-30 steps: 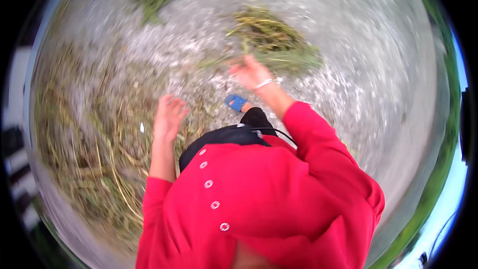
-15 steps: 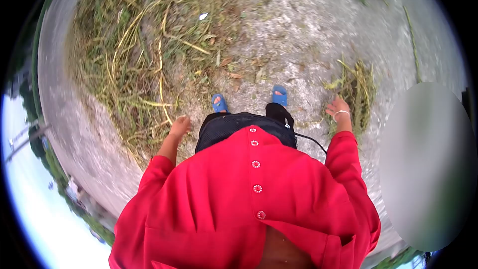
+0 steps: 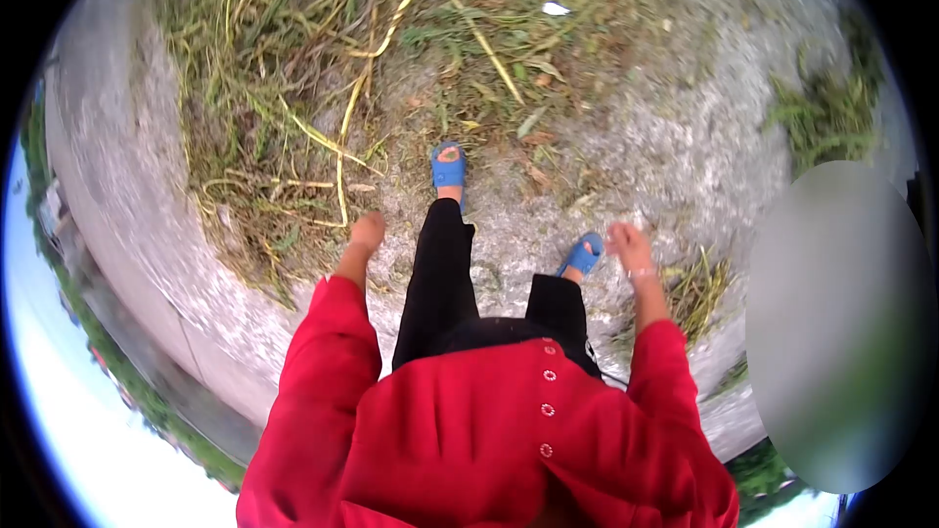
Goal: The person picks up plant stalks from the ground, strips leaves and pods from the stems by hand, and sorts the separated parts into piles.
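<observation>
The right hand (image 3: 631, 249) held nothing visible, its fingers slightly apart; whether the curled left hand (image 3: 368, 232) was closed, I could not tell. The left sandal (image 3: 448, 166) had moved ahead, seemingly bringing the strewn stalks (image 3: 264, 88), far left, closer; a small clump (image 3: 699, 293) lay near right.

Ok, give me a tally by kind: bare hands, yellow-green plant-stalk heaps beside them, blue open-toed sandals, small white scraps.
Bare hands: 2 (left hand, right hand)
Yellow-green plant-stalk heaps beside them: 2 (wide spread at left, small clump at right)
Blue open-toed sandals: 2
Small white scrap, material unclear: 1
Total: 7
</observation>
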Action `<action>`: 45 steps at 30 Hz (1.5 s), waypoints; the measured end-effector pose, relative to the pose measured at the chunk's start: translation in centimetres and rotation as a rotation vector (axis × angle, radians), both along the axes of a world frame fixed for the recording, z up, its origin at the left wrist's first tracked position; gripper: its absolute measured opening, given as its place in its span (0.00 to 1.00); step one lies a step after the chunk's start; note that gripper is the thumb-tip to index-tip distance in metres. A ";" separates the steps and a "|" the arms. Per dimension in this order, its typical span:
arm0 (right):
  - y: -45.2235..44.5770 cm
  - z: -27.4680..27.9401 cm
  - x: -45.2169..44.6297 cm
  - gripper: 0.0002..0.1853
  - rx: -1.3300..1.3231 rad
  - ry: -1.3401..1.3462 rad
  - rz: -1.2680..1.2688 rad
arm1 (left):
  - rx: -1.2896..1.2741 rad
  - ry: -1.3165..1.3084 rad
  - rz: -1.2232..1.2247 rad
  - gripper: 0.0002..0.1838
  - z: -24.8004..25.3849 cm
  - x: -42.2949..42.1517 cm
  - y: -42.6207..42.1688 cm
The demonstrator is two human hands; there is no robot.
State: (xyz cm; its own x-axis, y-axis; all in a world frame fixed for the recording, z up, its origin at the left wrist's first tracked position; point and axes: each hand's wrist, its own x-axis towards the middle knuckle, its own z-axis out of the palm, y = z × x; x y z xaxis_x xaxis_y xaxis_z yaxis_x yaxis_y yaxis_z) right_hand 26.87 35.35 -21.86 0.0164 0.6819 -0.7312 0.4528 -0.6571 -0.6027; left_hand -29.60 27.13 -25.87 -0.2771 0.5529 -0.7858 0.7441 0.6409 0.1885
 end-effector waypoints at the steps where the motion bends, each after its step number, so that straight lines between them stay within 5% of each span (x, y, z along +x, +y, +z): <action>1: -0.2 1.0 -1.9 0.15 -0.081 -0.060 0.124 | -0.052 0.025 0.079 0.21 -2.5 -2.2 1.1; 4: -2.9 2.2 -4.6 0.19 -0.303 -0.147 0.360 | 0.108 0.152 0.243 0.21 -7.1 -7.4 5.1; 6: -5.2 2.4 -3.8 0.19 -0.075 -0.197 0.606 | 0.065 0.208 0.407 0.23 -10.5 -10.7 5.9; 7: -7.6 0.3 0.3 0.18 -0.010 -0.179 0.975 | -0.027 0.233 0.462 0.24 -12.2 -12.2 5.9; 9: -6.7 3.5 -0.6 0.15 -0.720 -0.240 0.187 | -0.192 0.263 0.536 0.28 -14.7 -14.7 5.4; 11: -6.3 5.5 -0.2 0.15 -0.755 -0.295 -0.106 | -0.347 0.279 0.569 0.33 -15.9 -15.3 5.0; 15: -3.1 8.3 -1.5 0.17 -0.795 -0.422 -0.239 | -0.388 0.257 0.659 0.41 -19.1 -15.3 1.2; 18: -1.1 8.3 -2.7 0.16 -0.775 -0.429 -0.176 | -0.350 0.112 0.776 0.39 -19.5 -15.4 -0.4; 20: 0.1 8.5 -3.9 0.15 -0.749 -0.436 -0.120 | -0.143 0.190 0.677 0.29 -18.8 -15.0 -1.4; 23: 3.4 6.4 -9.1 0.15 -0.692 -0.418 0.002 | 0.063 0.190 0.551 0.21 -14.9 -14.9 -2.0; 30: 7.5 3.2 -33.1 0.19 -0.584 0.288 0.900 | 0.129 -0.054 0.590 0.35 4.7 -6.8 5.5; 32: 4.5 4.8 -37.6 0.32 -0.589 0.441 0.894 | 0.294 -0.389 0.810 0.38 6.8 -2.4 7.9; 34: 2.0 4.9 -39.6 0.44 -0.542 0.751 0.807 | 0.403 -0.296 0.681 0.40 10.0 2.9 11.2; 35: 0.2 6.9 -40.9 0.40 -0.553 0.701 0.344 | 0.365 -0.384 0.749 0.40 12.8 4.9 12.7; 38: 0.8 10.4 -37.5 0.32 -0.706 1.217 0.219 | 0.478 -0.721 0.881 0.40 17.2 8.9 14.1; 40: -0.6 13.9 -34.3 0.21 -0.619 0.929 -0.067 | 0.581 -0.538 0.569 0.37 21.4 11.6 13.2; 42: -0.2 14.6 -32.5 0.14 -0.520 1.094 -0.041 | 0.607 -0.416 0.348 0.31 27.8 12.6 11.5; 44: -0.2 21.4 -32.2 0.12 -0.516 1.272 0.069 | 1.080 -0.166 0.377 0.24 31.2 14.1 8.2; 45: -0.6 24.8 -32.2 0.14 -0.455 1.158 0.107 | 1.225 -0.296 0.466 0.19 34.1 14.0 6.1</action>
State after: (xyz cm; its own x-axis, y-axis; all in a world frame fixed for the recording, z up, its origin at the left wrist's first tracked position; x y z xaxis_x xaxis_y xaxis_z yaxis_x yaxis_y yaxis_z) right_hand -5.36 34.76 2.94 -0.8337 0.3221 -0.4485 -0.1282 -0.9030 -0.4102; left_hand -15.63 33.26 8.20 -0.5376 0.8393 0.0806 0.3364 0.1259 0.9333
